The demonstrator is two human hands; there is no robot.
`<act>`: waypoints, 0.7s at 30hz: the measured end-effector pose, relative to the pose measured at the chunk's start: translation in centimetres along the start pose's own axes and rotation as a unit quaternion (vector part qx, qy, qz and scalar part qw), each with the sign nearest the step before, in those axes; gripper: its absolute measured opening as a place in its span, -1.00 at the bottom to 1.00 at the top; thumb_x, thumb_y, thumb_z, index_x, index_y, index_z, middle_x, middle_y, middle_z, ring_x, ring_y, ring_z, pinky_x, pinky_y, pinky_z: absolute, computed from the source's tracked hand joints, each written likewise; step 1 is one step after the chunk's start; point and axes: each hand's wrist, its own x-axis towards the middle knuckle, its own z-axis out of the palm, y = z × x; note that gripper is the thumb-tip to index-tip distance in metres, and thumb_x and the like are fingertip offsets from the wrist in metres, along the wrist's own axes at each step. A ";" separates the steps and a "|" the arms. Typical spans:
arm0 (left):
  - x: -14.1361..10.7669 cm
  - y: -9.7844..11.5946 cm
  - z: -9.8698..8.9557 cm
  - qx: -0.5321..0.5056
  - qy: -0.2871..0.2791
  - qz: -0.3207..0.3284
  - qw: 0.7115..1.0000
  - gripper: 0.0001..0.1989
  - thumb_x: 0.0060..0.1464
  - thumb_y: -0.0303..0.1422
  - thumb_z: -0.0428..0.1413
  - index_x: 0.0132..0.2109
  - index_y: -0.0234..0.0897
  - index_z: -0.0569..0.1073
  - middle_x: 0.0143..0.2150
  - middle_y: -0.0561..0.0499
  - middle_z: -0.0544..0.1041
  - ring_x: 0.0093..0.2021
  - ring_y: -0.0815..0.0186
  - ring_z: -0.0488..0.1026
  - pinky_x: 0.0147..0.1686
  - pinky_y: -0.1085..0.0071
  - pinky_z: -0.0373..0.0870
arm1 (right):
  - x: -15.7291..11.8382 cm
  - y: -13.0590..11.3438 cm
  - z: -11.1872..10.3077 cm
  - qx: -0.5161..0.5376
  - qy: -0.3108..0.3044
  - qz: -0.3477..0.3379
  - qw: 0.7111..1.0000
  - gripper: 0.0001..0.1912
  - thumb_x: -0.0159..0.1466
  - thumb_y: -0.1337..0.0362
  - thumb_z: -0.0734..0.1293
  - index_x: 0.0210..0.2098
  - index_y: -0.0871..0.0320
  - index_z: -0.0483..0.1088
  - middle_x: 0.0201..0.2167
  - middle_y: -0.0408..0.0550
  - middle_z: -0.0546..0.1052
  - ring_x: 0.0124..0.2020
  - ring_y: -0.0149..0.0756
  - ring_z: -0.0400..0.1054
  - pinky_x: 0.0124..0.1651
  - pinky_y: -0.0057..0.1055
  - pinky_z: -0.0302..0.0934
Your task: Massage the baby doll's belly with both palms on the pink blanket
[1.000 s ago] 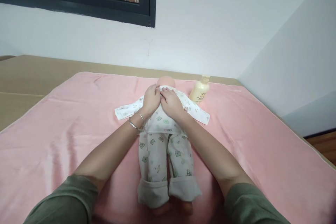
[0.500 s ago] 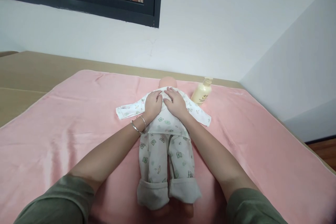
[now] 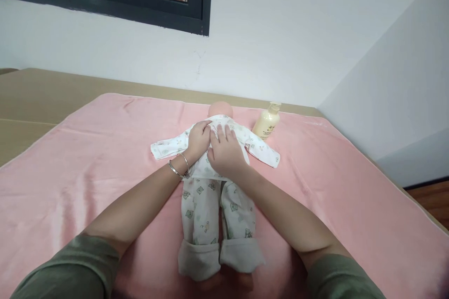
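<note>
In the head view, a baby doll (image 3: 220, 110) is laid out on a pink blanket (image 3: 115, 159), which is spread over a tan surface (image 3: 70, 85). The doll's head is placed near the blanket's far edge, and the legs are pointed towards the near edge. It appears to be laid face down, though the face cannot be seen. A patterned top (image 3: 202, 168) and trousers (image 3: 205, 210) with turned-up cuffs are worn, and both sleeves are spread outwards.

The left hand (image 3: 199, 141) is rested on the upper left of the top, its fingers pressed together and angled inwards. The right hand (image 3: 228, 153) is laid flat beside it, fingers slightly spread. A pump bottle (image 3: 266, 124) is set near the far edge, just beyond the right sleeve.

The step in hand is judged to be light pressing or stroking of the torso. For any further stroke, level palms, gentle and even pressure, and an unrumpled top would be called for.
</note>
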 end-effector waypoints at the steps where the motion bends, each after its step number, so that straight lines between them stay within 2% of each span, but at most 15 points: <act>1: 0.0 0.0 0.0 0.000 0.000 -0.002 1.000 -0.59 0.23 -0.38 -0.10 0.03 -0.31 0.59 0.10 -0.14 0.62 0.13 0.14 0.52 0.27 0.22 0.37 | 0.1 0.3 0.0 0.010 -0.009 -0.033 0.999 -0.33 0.40 0.23 0.16 0.41 0.47 0.14 0.46 0.37 0.10 0.52 0.20 -0.10 0.53 0.14 -0.22; 4: 0.1 -0.1 -0.1 0.006 0.001 0.007 1.000 -0.57 0.22 -0.40 -0.11 0.04 -0.34 0.58 0.09 -0.17 0.63 0.13 0.13 0.52 0.26 0.19 0.38 | 1.5 2.8 -0.3 0.072 -0.060 -0.077 0.993 -0.38 0.43 0.17 0.11 0.41 0.32 0.19 0.47 0.18 0.14 0.54 0.02 -0.11 0.55 0.08 -0.28; 5: 0.1 0.0 -0.1 0.010 0.001 0.014 1.000 -0.57 0.22 -0.40 -0.11 0.04 -0.33 0.58 0.09 -0.17 0.63 0.14 0.12 0.52 0.26 0.18 0.37 | 2.0 3.9 -0.3 0.094 -0.070 -0.070 0.991 -0.39 0.45 0.13 0.09 0.41 0.23 0.20 0.48 0.09 0.13 0.54 -0.03 -0.13 0.55 0.09 -0.29; 7: 0.1 0.0 -0.1 0.015 -0.003 0.023 1.000 -0.58 0.23 -0.39 -0.11 0.04 -0.32 0.58 0.10 -0.16 0.62 0.15 0.12 0.51 0.28 0.18 0.36 | 2.9 5.6 -0.4 0.117 -0.071 -0.026 0.990 -0.37 0.47 0.05 0.06 0.45 0.16 0.14 0.50 0.04 0.08 0.55 -0.06 -0.17 0.55 0.09 -0.28; 10: 0.0 0.1 -0.1 0.017 -0.002 0.020 1.000 -0.59 0.24 -0.39 -0.10 0.04 -0.33 0.58 0.11 -0.17 0.62 0.16 0.12 0.51 0.29 0.18 0.34 | 3.0 6.1 -0.5 0.090 -0.049 0.069 0.992 -0.26 0.47 -0.01 0.08 0.47 0.35 0.03 0.49 0.25 0.07 0.54 0.03 -0.11 0.53 0.06 -0.19; 12: 0.0 0.1 -0.1 0.012 -0.002 0.017 1.000 -0.60 0.24 -0.39 -0.09 0.04 -0.34 0.58 0.11 -0.18 0.62 0.17 0.12 0.51 0.29 0.19 0.34 | 2.4 4.8 -0.7 0.043 -0.039 0.122 0.991 -0.25 0.48 0.02 0.08 0.44 0.49 0.05 0.44 0.41 0.15 0.49 0.14 0.00 0.50 0.05 -0.12; 14: 0.0 0.0 0.0 0.005 0.001 0.017 1.000 -0.60 0.24 -0.39 -0.09 0.04 -0.34 0.58 0.11 -0.17 0.62 0.16 0.13 0.51 0.28 0.19 0.35 | 1.5 2.9 -0.7 -0.007 -0.033 0.142 0.989 -0.29 0.48 0.09 0.07 0.40 0.57 0.09 0.38 0.52 0.22 0.44 0.20 0.09 0.47 0.04 -0.03; 16: 0.0 -0.1 0.1 0.000 0.008 0.020 1.000 -0.60 0.23 -0.40 -0.09 0.02 -0.33 0.58 0.09 -0.16 0.63 0.15 0.13 0.52 0.27 0.18 0.36 | 0.4 1.0 -0.7 -0.044 -0.025 0.113 0.992 -0.34 0.48 0.17 0.08 0.39 0.57 0.13 0.37 0.54 0.22 0.43 0.23 0.12 0.45 0.05 0.00; 18: 0.0 -0.3 0.2 -0.006 0.012 0.018 1.000 -0.61 0.22 -0.41 -0.09 0.01 -0.32 0.59 0.08 -0.14 0.63 0.13 0.14 0.53 0.26 0.17 0.38 | -0.2 -0.4 -0.5 -0.053 -0.019 0.047 0.997 -0.39 0.46 0.24 0.10 0.39 0.52 0.16 0.41 0.45 0.19 0.46 0.22 0.06 0.48 0.09 -0.06; 21: 0.1 -0.6 0.3 -0.015 0.014 0.010 1.000 -0.61 0.21 -0.42 -0.09 -0.01 -0.32 0.59 0.05 -0.15 0.64 0.10 0.14 0.54 0.23 0.16 0.41 | 0.0 -0.2 -0.3 -0.013 -0.030 -0.044 0.999 -0.40 0.43 0.29 0.14 0.38 0.50 0.20 0.42 0.34 0.20 0.50 0.14 -0.03 0.53 0.07 -0.18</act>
